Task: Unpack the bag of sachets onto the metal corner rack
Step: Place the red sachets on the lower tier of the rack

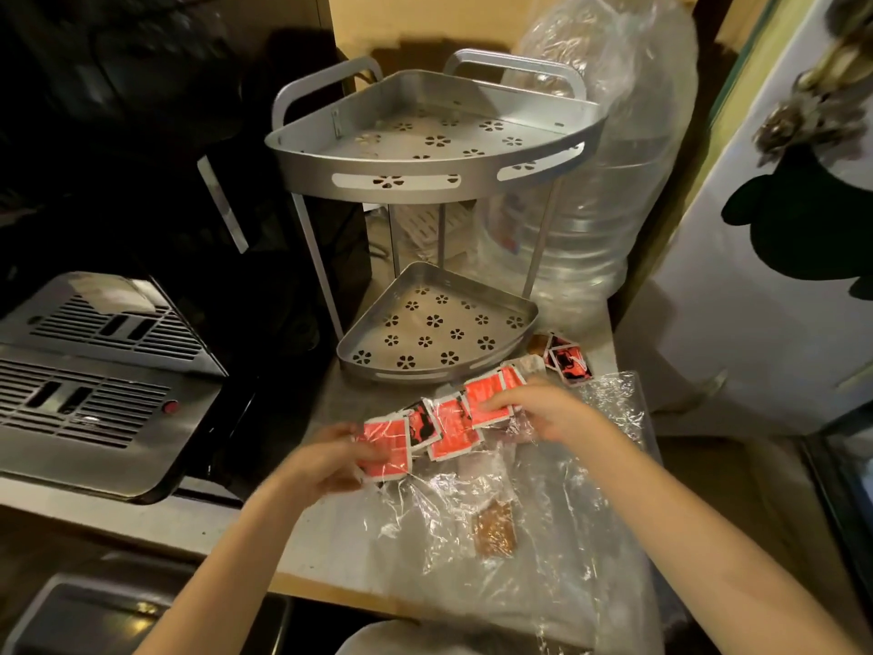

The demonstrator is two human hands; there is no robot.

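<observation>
A two-tier metal corner rack (425,186) stands on the counter, both perforated shelves bare. In front of its lower shelf (472,371) lie several red sachets (449,430) in a loose row. My left hand (330,458) grips the leftmost red sachet (385,444). My right hand (543,411) pinches another red sachet (486,399) at the row's right end. A crumpled clear plastic bag (543,512) lies under my right forearm, with a brown sachet (496,531) inside. Two more red-and-black sachets (569,361) lie right of the rack.
A large clear water bottle (590,205) stands right behind the rack. A metal appliance with vent slots (94,371) fills the left side. A white fridge door (779,276) closes off the right. The counter edge (330,588) runs below the bag.
</observation>
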